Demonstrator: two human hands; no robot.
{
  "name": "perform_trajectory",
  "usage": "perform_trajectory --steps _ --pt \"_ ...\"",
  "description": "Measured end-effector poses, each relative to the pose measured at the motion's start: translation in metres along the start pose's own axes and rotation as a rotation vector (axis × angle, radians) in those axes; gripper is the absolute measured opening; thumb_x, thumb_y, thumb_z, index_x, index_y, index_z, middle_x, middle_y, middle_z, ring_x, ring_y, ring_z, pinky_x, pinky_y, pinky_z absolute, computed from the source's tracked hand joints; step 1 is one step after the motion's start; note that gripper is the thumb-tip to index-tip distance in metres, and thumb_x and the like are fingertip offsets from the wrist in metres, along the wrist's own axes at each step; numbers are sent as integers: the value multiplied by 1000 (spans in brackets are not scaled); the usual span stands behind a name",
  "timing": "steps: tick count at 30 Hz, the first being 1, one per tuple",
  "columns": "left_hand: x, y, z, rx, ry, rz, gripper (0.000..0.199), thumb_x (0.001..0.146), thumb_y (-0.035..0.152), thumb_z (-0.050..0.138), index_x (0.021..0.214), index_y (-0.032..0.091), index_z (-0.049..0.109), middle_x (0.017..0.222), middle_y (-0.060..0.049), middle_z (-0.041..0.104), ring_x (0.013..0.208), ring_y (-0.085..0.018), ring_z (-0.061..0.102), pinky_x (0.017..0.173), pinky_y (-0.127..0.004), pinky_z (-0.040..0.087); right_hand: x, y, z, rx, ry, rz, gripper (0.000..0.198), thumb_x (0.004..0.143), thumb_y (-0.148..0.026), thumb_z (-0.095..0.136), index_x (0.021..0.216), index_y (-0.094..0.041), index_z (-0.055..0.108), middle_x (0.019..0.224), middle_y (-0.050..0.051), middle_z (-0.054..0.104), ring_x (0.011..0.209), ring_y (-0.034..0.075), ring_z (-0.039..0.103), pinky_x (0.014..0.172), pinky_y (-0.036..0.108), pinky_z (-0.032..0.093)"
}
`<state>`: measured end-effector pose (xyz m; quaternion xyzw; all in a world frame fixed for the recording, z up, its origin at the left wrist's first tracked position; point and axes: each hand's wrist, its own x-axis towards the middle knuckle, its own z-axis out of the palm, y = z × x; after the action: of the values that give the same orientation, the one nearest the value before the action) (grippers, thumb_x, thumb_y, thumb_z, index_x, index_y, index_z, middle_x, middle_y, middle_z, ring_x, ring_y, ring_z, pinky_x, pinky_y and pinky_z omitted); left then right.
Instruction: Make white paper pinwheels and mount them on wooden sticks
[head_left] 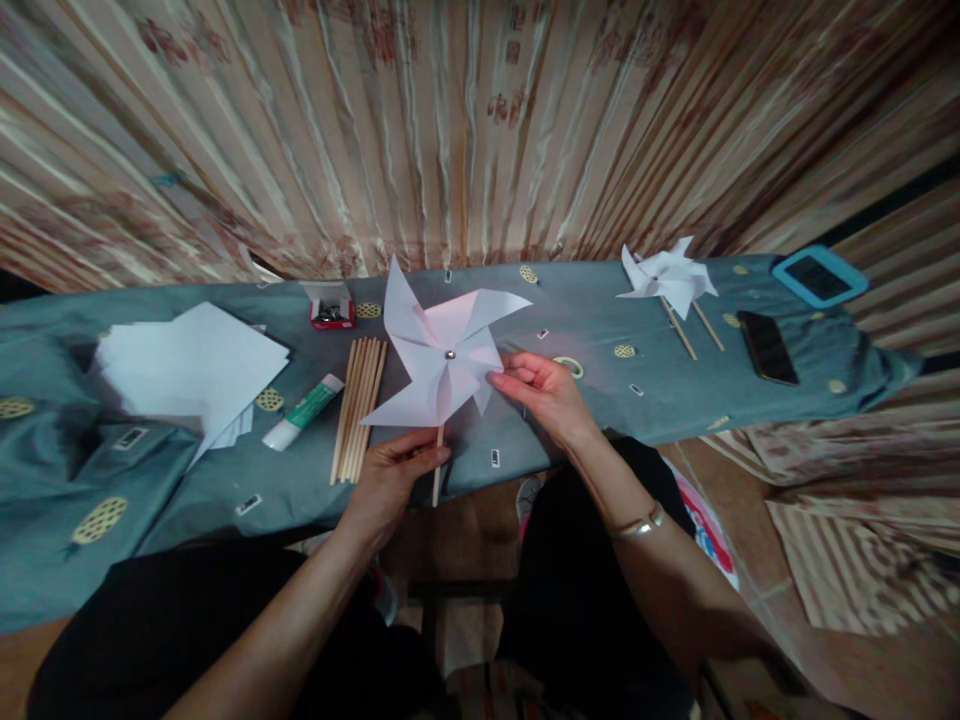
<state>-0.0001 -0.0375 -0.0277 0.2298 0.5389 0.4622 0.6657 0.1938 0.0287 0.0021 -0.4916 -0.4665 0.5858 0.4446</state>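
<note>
Before pleated curtains (465, 150), over the near edge of a cloth-covered table (592, 400), holding a white paper pinwheel (450, 340), clamping its stick (437, 487) in the left hand (394, 470) and pinching a blade's edge (486, 352) in the right hand (544, 395), near a row of wooden sticks (358, 410).

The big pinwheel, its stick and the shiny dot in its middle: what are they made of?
Pinwheel: probably paper, matte white, as the blades look thin and folded.
Stick: looks like bare wood, pale tan with little shine.
Shiny dot: likely polished metal, silvery with a glint, though shiny plastic is possible.
</note>
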Motion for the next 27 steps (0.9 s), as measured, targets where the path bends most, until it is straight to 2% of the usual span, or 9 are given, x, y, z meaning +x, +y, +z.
perform_trajectory --steps 5,10,19,27 --pt "0 1 0 -27 8 -16 41 39 31 94 76 21 79 76 -4 77 73 -15 66 87 -31 47 -1 -1 2 -47 -14 6 36 59 -48 81 68 -18 63 60 -4 62 53 9 52 55 24 42" --pt "0 0 -1 -9 24 -5 40 40 30 94 75 20 78 76 -4 76 72 -15 65 84 -31 48 -5 -6 4 -88 -64 35 38 60 -50 79 61 -18 58 56 -6 55 51 7 44 51 22 37" --pt "2 -1 0 -4 24 -10 41 39 30 93 76 20 78 77 -5 76 73 -16 65 83 -32 48 -9 -3 5 -114 -171 83 38 68 -52 75 63 -18 60 57 -4 59 50 7 46 48 22 34" --pt "1 0 2 -17 41 -20 42 36 28 94 74 19 78 73 -3 75 68 -15 64 82 -32 48 -10 0 9 -74 -223 117 36 66 -51 77 71 -18 65 63 -2 66 50 7 49 49 22 38"
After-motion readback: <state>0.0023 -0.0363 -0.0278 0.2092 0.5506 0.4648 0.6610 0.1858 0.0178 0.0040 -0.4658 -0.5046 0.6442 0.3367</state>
